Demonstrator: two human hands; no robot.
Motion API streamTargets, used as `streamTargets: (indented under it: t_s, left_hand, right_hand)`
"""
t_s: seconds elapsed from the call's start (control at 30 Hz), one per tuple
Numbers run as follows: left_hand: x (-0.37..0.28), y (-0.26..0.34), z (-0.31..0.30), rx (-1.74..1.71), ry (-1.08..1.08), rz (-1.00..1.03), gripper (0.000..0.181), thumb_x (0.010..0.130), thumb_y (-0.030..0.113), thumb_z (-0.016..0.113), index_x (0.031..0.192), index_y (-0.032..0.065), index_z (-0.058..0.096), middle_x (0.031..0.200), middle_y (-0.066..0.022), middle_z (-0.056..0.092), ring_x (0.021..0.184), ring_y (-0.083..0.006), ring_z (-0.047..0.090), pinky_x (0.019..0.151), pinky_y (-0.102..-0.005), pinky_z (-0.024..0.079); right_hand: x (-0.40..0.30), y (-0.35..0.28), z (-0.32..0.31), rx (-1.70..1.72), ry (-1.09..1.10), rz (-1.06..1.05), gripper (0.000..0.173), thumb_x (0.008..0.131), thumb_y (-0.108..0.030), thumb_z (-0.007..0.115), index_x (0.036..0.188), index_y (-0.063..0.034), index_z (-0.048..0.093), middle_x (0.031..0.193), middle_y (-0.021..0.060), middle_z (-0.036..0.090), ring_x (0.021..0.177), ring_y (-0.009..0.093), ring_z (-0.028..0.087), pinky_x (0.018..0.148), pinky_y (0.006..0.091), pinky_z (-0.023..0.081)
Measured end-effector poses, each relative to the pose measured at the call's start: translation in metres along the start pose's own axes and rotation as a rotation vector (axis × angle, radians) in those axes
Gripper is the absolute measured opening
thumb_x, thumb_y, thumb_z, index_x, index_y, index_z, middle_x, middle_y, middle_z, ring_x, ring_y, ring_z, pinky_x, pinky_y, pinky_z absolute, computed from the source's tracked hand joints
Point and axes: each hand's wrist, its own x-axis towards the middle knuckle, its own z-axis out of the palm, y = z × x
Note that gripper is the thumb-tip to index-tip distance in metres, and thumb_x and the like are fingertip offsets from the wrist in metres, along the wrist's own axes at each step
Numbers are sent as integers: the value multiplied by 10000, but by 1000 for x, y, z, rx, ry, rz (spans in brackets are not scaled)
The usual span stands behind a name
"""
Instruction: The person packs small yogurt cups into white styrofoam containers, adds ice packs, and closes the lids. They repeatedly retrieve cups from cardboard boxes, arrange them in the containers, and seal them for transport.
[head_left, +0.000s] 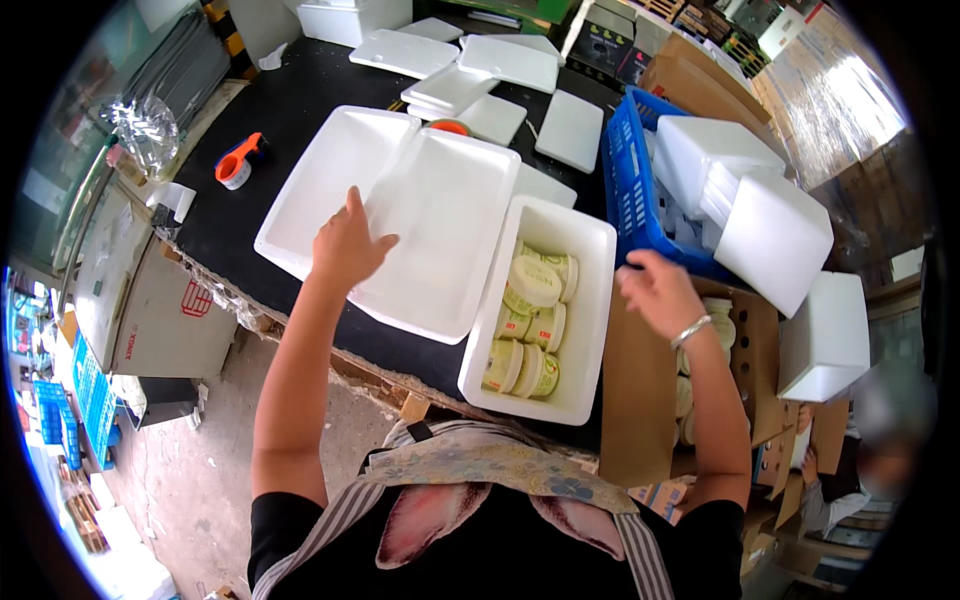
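My left hand hovers over two white foam pieces with its thumb and index finger spread, holding nothing. One is an open foam box. The other, a box or lid with a raised rim, overlaps it; whether my hand touches either is unclear. To the right, a long white foam box contains several lidded tubs with pale green printed sides, some lying on their sides. My right hand, slightly blurred and bare of any object, is above an open cardboard carton with more tubs inside.
A blue plastic crate with white foam boxes stands at right. Foam lids are scattered at the table's back. An orange tape dispenser lies left on the black tabletop. Another person's hand shows lower right.
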Motion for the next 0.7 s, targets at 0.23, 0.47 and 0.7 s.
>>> streamTargets:
  t_s: [0.23, 0.47, 0.7]
  left_hand:
    - [-3, -21, 0, -160, -171, -89, 682, 813, 280, 675, 1332, -69, 404, 1088, -311, 631, 1042, -475, 595, 927, -476, 474]
    - [-102, -132, -111, -212, 110, -490, 790, 880, 356, 651, 1452, -67, 307, 1442, -283, 409, 1341, -351, 426, 1094, -385, 354]
    - [-177, -226, -169, -265, 397, -673, 757, 917, 388, 610, 1441, -75, 318, 1378, -263, 476, 1242, -344, 511, 1031, -375, 420]
  right_hand:
    - [-78, 0, 46, -392, -337, 107, 610, 908, -528, 537, 1010, 74, 556, 865, 274, 655, 829, 438, 643, 775, 476, 517]
    - [-84, -23, 106, 64, -53, 217, 440, 864, -205, 532, 1183, 92, 474, 871, 273, 664, 798, 408, 671, 746, 445, 536]
    - [7, -79, 167, 100, -44, 82, 433, 849, -268, 520, 1021, 130, 526, 839, 303, 656, 827, 459, 646, 783, 474, 534]
